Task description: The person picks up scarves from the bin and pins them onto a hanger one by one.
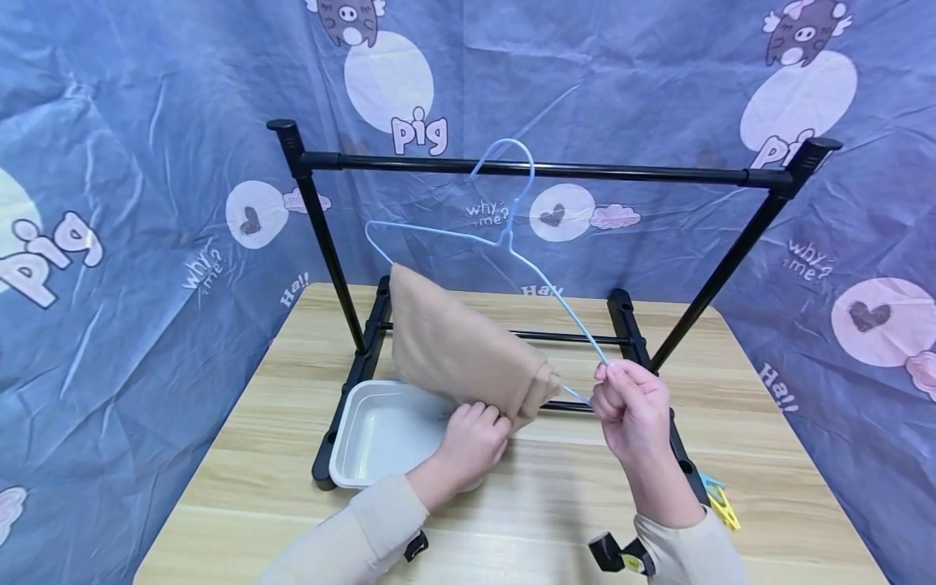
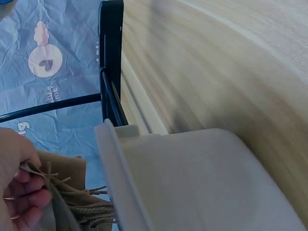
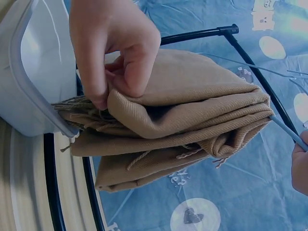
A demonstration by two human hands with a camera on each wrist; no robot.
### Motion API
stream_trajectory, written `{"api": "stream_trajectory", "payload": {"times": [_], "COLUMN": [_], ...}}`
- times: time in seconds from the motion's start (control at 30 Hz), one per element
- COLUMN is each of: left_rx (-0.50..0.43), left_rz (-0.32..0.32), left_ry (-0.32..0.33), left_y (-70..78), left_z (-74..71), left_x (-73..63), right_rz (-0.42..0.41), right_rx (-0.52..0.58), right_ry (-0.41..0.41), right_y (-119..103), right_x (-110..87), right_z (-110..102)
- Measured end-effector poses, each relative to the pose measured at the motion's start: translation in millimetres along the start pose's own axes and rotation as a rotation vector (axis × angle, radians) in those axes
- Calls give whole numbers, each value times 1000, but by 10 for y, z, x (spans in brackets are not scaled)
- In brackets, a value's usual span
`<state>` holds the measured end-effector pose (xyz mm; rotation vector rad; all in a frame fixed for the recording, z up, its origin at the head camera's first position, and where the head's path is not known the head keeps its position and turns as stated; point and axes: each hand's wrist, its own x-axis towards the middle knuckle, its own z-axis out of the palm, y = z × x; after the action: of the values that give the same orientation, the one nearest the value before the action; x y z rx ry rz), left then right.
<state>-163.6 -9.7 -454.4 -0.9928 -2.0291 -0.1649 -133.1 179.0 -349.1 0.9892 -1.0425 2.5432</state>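
A light blue wire hanger [image 1: 559, 296] stands tilted, its hook overlapping the rack's top bar in the head view. My right hand [image 1: 632, 406] grips the hanger's right corner between thumb and fingers. Folded over the hanger's lower wire is a brown fringed scarf [image 1: 461, 341], bunched toward the right end. My left hand [image 1: 471, 443] pinches the scarf's lower edge, as the right wrist view also shows. Several folded layers and twisted tassels [image 3: 79, 108] hang beside the white tub [image 1: 395, 431], close to its rim.
A black garment rack [image 1: 621, 171] stands on the wooden table [image 1: 249, 455]. Blue and yellow clothespins [image 1: 722, 508] lie by the rack's right foot. Behind everything hangs a blue patterned cloth [image 1: 183, 146].
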Motion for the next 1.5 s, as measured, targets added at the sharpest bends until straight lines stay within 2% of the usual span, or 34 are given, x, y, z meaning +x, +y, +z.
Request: {"api": "stream_trajectory", "payload": {"times": [0.1,0.23,0.3,0.37,0.4,0.47,0.53,0.63,0.7,0.77,0.8,0.87,0.93,0.97,1.03,1.07,1.13,1.27,1.4,1.5], "left_rx": [-14,-61,-102,-156,-198,-340,-554,-1074,-1450,-1799,-1927,-2177,-2317,-2348,-2402,-2397,-2431,-2494,-2495,-2473], "left_rz": [-1,15,22,-3,-49,-206,-422,-839,-1103,-1330,-1421,-1515,-1586,-1625,-1657,-1694,-1711,-1696,-1679,-1699], "left_ry": [-78,-250,-315,-354,-366,-420,-495,-608,-634,-584,-544,-404,-256,-188,-89,-52,-3,39,35,12], "left_y": [-27,-106,-146,-173,-178,-173,-157,-115,-90,-59,-44,-16,15,30,50,61,68,63,58,60], "left_z": [-8,-73,-119,-162,-185,-223,-234,-197,-141,-81,-63,-14,-14,-29,-62,-84,-110,-111,-115,-105], "left_x": [17,31,38,46,57,81,93,84,57,26,19,-6,10,31,66,91,109,92,82,73], "right_rz": [-1,-1,-3,-4,-5,-5,-4,-4,-6,-10,-11,-14,-14,-13,-12,-11,-9,-7,-3,2], "right_rx": [-1,-1,1,0,-1,-4,-4,-2,1,2,4,7,13,18,28,33,43,50,54,63], "right_ry": [-8,-21,-27,-30,-30,-30,-27,-25,-27,-30,-31,-32,-31,-29,-23,-22,-19,-22,-25,-27], "right_y": [0,-5,-11,-16,-18,-22,-23,-25,-25,-26,-27,-29,-32,-35,-41,-45,-52,-57,-55,-48], "right_x": [0,-3,-3,-1,0,2,4,7,13,18,20,24,27,29,33,37,46,65,71,72], "right_z": [3,-2,-3,-2,0,1,-1,-2,2,8,9,11,12,13,12,14,18,32,41,50]}}
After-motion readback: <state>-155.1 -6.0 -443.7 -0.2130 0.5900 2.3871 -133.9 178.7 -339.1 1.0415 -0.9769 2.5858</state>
